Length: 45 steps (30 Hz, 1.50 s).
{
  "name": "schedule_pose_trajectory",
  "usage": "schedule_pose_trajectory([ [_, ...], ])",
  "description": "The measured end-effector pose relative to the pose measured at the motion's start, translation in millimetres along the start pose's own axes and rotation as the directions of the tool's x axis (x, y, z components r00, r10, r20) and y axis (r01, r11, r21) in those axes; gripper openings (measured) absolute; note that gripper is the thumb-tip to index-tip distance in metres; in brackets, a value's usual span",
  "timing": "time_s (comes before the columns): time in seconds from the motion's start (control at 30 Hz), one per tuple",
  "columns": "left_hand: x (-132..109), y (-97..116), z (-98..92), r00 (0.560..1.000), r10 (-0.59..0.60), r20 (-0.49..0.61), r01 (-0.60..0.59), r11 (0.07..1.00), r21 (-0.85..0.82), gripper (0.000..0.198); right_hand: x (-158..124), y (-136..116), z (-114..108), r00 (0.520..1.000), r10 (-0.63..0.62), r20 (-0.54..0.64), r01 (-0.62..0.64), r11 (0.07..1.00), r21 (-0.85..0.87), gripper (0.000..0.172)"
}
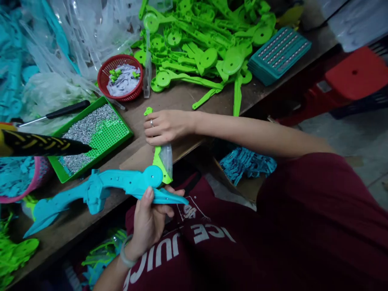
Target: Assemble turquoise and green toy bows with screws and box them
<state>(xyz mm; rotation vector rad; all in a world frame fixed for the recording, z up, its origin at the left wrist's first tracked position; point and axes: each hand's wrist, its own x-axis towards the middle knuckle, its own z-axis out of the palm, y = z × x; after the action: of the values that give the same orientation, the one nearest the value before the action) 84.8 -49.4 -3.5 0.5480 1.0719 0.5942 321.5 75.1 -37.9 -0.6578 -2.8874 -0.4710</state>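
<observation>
My left hand [151, 220] grips a long turquoise plastic part [117, 182] near its round disc end, thumb on top. The part reaches left over the table edge. My right hand [166, 127], a ring on one finger, is wrapped over a lime-green plastic strip [159, 157] with a clear plastic piece [166, 157] along its side. The strip's lower end meets the turquoise part by the disc; whether they are joined, I cannot tell. Left of the hands, a black-and-yellow pointed tool [45, 143] extends over a green tray [113, 141] of small metal screws.
Lime-green parts [209, 56] are heaped at the back, beside stacked teal trays [279, 54]. A red basket [101, 66] holds small pale pieces. A screwdriver [66, 110] lies behind the screw tray. A pink basket [42, 178] stands at left; a red stool [357, 72] is at right.
</observation>
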Motion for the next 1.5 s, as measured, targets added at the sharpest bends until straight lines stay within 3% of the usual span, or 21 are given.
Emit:
schedule_pose_trajectory([
  [0.2, -13, -3, -26.7, 0.998, 0.039, -0.049, -0.034, 0.994, 0.101, 0.051, 11, -3, -28, 1.0, -0.001, -0.027, 0.001, 1.0, 0.018, 0.055],
  [0.3, -23, -2, -35.1, 0.993, 0.048, -0.107, -0.031, 0.987, 0.155, 0.058, 19, -7, -43, 0.998, -0.021, -0.059, 0.022, 0.999, 0.024, 0.054],
  [0.6, -37, 6, -22.1, 0.998, -0.032, -0.054, 0.039, 0.988, 0.149, 0.068, 33, -8, -56, 0.99, -0.001, -0.142, 0.013, 0.996, 0.088, 0.04],
  [0.77, -37, 7, -13.5, 0.982, 0.045, -0.184, -0.023, 0.992, 0.121, 0.06, 30, -13, -51, 0.993, 0.043, -0.108, -0.031, 0.993, 0.115, 0.025],
  [0.9, -33, 4, -10.5, 0.956, 0.087, -0.282, -0.039, 0.985, 0.171, 0.058, 19, -27, -47, 0.988, 0.145, -0.043, -0.134, 0.972, 0.193, 0.028],
  [1.1, -28, -11, -19.0, 0.971, 0.063, -0.23, -0.007, 0.971, 0.238, 0.066, -2, -51, -47, 0.941, 0.315, -0.123, -0.276, 0.925, 0.262, 0.036],
  [1.27, -21, -18, -16.8, 0.968, 0.088, -0.235, -0.052, 0.987, 0.155, 0.065, -9, -72, -56, 0.914, 0.387, -0.12, -0.374, 0.92, 0.118, 0.029],
  [1.5, -11, -22, -13.3, 0.965, 0.093, -0.246, -0.087, 0.996, 0.036, 0.065, -10, -121, -54, 0.794, 0.57, -0.212, -0.598, 0.794, -0.104, 0.028],
])
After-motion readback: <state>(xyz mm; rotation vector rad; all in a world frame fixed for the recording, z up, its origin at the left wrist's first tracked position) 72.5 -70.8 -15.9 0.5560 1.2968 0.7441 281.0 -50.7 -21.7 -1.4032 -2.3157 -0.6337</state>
